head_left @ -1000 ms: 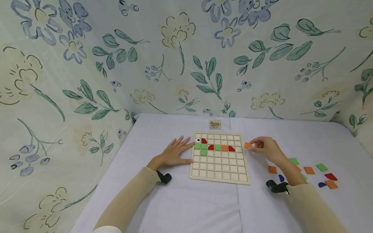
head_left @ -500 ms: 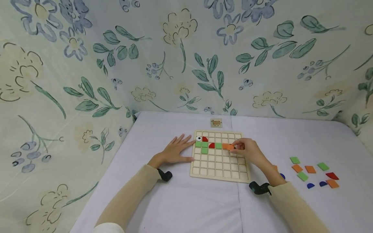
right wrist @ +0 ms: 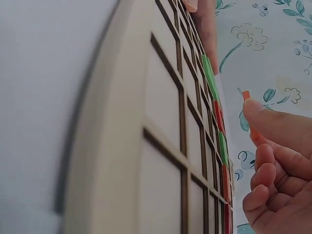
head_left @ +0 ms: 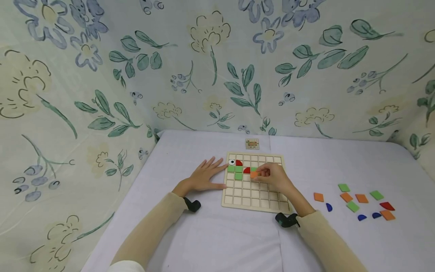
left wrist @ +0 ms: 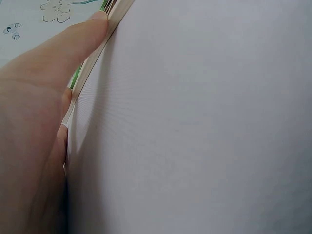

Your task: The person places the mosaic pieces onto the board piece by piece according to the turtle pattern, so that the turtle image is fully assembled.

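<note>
So the head camera makes it look like the thin orange square tile (head_left: 254,174) sits right on the pale wooden grid board (head_left: 256,202), overlapping a flat green square tile (head_left: 253,169). The right wrist camera catches the orange one edge-on, though, and there's clear background between it and the board, so it's up in the air. That low angle also picks up the edges of a second orange tile (right wrist: 225,183) and a red tile (right wrist: 226,217) in the row, which the right hand (head_left: 276,176) covers from above. Only the head view gets the loose orange, green, red and blue pieces off to the right, plus the small printed picture card (head_left: 252,143) behind the board.

Hands: the right one has a narrow pinch on the orange square between thumb and finger, other fingers curled in. The left hand (head_left: 206,175) is wide, fingers fanned out flat by the board's left side. From the left wrist you can see its thumb touching the board's edge; most of that shot is just white tablecloth (left wrist: 204,122).
</note>
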The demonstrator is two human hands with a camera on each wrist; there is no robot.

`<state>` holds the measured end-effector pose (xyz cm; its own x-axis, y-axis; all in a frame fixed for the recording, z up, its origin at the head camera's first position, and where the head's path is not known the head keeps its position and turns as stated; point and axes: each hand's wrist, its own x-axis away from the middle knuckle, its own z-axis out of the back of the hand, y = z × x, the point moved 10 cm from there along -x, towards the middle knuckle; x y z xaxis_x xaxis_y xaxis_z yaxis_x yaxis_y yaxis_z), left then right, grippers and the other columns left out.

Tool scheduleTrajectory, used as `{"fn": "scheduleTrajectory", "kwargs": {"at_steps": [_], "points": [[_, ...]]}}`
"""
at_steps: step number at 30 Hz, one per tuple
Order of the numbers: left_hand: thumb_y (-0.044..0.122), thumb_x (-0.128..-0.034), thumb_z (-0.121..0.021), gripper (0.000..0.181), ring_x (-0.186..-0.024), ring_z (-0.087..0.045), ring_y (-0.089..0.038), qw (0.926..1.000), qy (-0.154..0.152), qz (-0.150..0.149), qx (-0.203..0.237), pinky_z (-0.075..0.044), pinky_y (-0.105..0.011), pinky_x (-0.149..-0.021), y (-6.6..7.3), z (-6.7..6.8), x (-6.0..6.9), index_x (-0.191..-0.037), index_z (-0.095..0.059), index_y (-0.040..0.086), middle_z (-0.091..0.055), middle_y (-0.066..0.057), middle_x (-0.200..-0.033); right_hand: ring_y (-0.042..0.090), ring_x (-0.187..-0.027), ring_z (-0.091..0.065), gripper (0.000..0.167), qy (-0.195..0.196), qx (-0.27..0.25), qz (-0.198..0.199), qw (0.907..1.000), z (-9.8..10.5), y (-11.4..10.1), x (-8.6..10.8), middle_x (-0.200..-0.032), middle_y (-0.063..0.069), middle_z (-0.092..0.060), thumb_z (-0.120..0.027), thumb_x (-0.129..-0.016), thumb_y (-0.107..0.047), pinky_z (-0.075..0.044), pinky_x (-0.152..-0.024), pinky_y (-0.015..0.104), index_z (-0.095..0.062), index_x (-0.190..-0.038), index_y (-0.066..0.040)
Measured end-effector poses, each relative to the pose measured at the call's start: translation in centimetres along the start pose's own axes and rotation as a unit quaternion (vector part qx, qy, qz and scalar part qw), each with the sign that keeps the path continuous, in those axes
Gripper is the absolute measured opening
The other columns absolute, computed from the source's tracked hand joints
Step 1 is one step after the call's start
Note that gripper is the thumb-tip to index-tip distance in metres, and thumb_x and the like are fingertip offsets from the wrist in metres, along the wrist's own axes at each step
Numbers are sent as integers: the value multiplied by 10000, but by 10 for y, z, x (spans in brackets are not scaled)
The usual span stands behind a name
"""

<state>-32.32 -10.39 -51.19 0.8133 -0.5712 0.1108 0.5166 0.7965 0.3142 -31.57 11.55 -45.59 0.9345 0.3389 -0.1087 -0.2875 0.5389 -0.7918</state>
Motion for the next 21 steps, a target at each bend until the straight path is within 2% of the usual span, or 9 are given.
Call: {"fn": "scheduleTrajectory", "kwargs": {"at_steps": [11,21], "points": [[799,-855,-477,912,-1521,62,-251,10000,11,39,-29,48,-491,-1202,-2,-3,0,-1599,-174,369,-34,52,-1670,151,-620,-464,247,-12,-95,-40,9999,-18,4,-7,-674,13,-545,-839,-811,-108,-385,-543,240,-738,-990,30],[804,-852,-471,910,-1519,84,-218,9999,-6,128,-105,62,-464,-1202,-4,-4,-2,-1598,-157,387,-12,89,-1667,160,-605,-437,224,-5,-308,-253,9992,-24,7,-10,-670,30,-528,-841,-797,-63,-348,-522,243,-731,-968,31]]}}
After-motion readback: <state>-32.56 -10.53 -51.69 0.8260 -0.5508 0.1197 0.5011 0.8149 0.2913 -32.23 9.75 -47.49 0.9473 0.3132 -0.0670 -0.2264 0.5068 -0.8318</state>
